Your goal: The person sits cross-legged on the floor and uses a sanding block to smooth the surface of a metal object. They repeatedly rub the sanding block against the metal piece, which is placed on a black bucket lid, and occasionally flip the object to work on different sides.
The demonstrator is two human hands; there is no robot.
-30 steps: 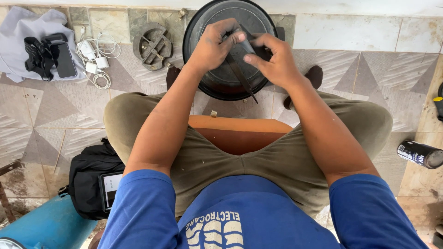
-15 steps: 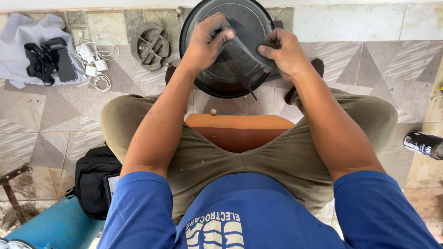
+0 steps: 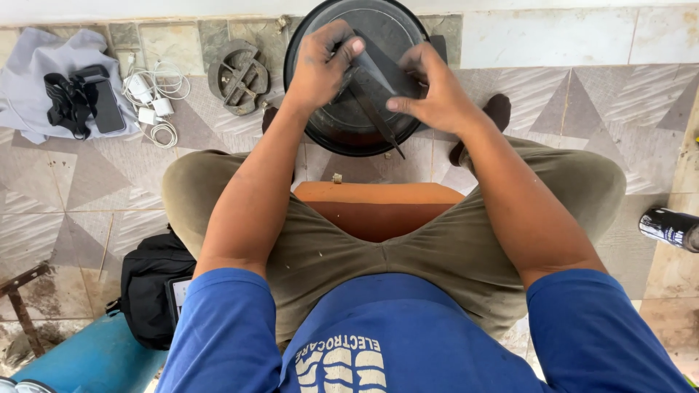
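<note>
Floor: patterned tiles (image 3: 73, 189).
Left hand (image 3: 320, 69): grasping grey blade (image 3: 371, 69), thumb on top.
Right hand (image 3: 429, 94): fingers pressing blade over black round housing (image 3: 342, 135).

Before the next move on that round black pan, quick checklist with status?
1. Left hand on the round black pan: ok, fingers over its upper part.
2. Right hand on the dark flat blade: ok.
3. Thin rod free of the legs: ok.
4. Pan steady on the tiled floor: cannot tell.
5. Black can clear of the right knee: ok.
</note>
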